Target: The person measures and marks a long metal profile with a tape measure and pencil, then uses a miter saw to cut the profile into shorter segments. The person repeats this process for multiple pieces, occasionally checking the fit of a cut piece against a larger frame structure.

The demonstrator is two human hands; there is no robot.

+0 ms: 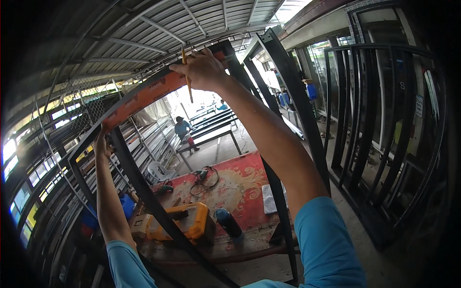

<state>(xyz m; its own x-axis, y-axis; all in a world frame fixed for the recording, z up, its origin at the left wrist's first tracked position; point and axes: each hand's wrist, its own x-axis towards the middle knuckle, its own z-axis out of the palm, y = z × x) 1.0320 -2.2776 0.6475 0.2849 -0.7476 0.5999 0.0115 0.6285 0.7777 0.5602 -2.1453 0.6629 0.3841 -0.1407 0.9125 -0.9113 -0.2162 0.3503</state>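
Note:
A tall dark metal frame (165, 225) stands upright in front of me, its top bar above my head. An orange strip with dark print (149, 95) covers the inner face of that bar. My left hand (102, 145), raised, grips the frame at its upper left corner, the fingertips partly hidden. My right hand (204, 71) is up at the right end of the top bar, fingers bent against it. Between those fingers a thin yellow stick, seemingly a pencil (188, 89), points up and down.
Beyond the frame is a red patterned table (230, 175) with an orange toolbox (192, 218), a dark bottle (227, 222), corded power tools (201, 175) and white paper (273, 198). More dark frames (355, 120) stand at right. A person (182, 129) sits farther off.

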